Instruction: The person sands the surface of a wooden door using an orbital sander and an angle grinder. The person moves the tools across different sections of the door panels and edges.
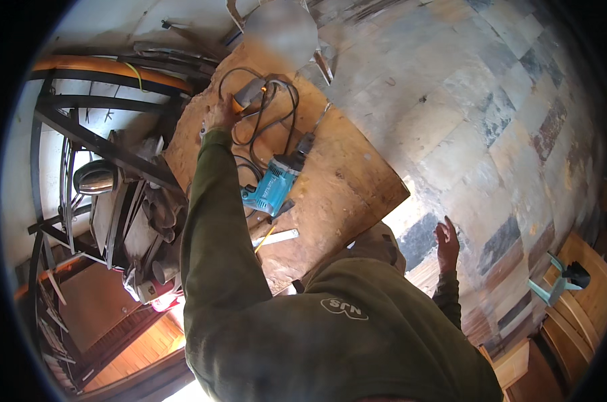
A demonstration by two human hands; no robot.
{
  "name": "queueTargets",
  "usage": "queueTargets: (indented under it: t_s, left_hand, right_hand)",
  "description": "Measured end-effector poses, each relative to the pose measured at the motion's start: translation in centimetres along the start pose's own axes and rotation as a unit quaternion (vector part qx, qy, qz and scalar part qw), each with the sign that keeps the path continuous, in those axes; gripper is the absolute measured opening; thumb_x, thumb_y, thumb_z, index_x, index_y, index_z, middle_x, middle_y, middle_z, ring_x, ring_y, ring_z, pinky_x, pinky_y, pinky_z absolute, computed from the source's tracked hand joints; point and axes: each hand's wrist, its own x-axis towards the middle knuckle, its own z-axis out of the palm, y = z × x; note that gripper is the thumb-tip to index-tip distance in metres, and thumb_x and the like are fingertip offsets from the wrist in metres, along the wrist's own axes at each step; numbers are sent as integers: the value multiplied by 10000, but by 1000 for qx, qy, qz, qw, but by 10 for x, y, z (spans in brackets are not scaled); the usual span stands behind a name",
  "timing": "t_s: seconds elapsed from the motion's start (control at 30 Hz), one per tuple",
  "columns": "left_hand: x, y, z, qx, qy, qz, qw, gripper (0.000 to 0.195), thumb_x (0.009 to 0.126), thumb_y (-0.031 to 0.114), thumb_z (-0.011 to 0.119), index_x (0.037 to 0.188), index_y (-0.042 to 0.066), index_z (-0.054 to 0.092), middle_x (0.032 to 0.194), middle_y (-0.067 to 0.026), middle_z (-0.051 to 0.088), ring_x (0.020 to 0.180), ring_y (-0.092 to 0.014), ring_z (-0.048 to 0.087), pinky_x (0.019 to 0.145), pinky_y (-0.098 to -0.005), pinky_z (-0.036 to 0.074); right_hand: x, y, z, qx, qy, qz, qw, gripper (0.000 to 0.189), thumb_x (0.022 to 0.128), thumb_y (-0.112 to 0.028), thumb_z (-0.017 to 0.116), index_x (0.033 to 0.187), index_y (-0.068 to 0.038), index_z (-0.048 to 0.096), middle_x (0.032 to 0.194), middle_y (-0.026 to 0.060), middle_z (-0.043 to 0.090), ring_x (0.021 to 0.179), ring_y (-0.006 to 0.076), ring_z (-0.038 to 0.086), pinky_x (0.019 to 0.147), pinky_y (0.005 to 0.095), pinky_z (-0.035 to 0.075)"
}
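My left hand (222, 114) is at the far left part of a live-edge wooden tabletop (353, 166), with fingers and thumb around the orange end of a grey-and-orange tool (249, 94). What kind of tool this is, I cannot tell. A black cable (296, 103) loops beside it. Nearer to me a teal Makita drill (272, 186) lies on its side, its bit (323, 116) pointing away. A yellow pencil (265, 238) and a pale flat strip (279, 238) lie close to its handle. Off the table's right side, my right hand (448, 244) hangs above the floor, holding nothing, fingers apart.
Dark metal framing (107, 140) with stacked items stands along the left. A round disc-like thing (280, 32), blurred, rises past the table's far end. Patchwork stone tiles (449, 125) cover the floor. At right are a light teal plastic stool (554, 284) and wooden boards (582, 296).
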Motion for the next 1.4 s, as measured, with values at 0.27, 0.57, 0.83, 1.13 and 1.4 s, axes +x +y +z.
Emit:
queueTargets:
  t_s: [0.27,0.57,0.83,1.13,1.4]
  left_hand:
    - [-48,10,-85,39,272,206,939,547,788,221,835,1280,208,598,1113,-42,682,1121,-311,686,1132,-538,384]
    - [-114,73,-235,243,408,419,774,497,871,214,744,1338,225,571,1221,-24,660,1215,-236,635,1042,-503,502]
    - [-134,69,-219,20,567,295,769,403,896,186,754,1298,179,728,1365,-68,671,1235,-318,620,970,-490,516]
    - [-132,50,55,-109,37,-118,986,466,823,460,795,1076,71,765,1162,-151,717,1185,-402,617,1025,-572,460]
    - [-78,54,81,-188,194,-59,961,813,882,372,719,1603,142,422,1648,-212,396,1500,-465,373,1178,-608,371]
  right_hand:
    - [28,-242,81,-15,-167,-314,935,797,923,-136,820,1617,-53,435,1463,180,635,1294,286,644,1085,428,518]
    - [19,-478,253,-135,-286,-503,804,878,810,-255,894,1534,-34,451,1341,229,661,1222,364,658,1053,434,523]
    - [30,-458,255,154,-292,-450,830,650,793,-203,877,1339,-11,580,1138,106,710,1011,234,699,899,371,573]
    - [-5,-462,193,393,-308,-381,778,848,868,-180,659,1610,-10,287,1052,139,631,878,250,645,827,431,559]
    - [-30,-383,130,496,-300,-362,730,975,876,-252,730,1642,-19,173,977,131,563,793,252,616,770,429,558]
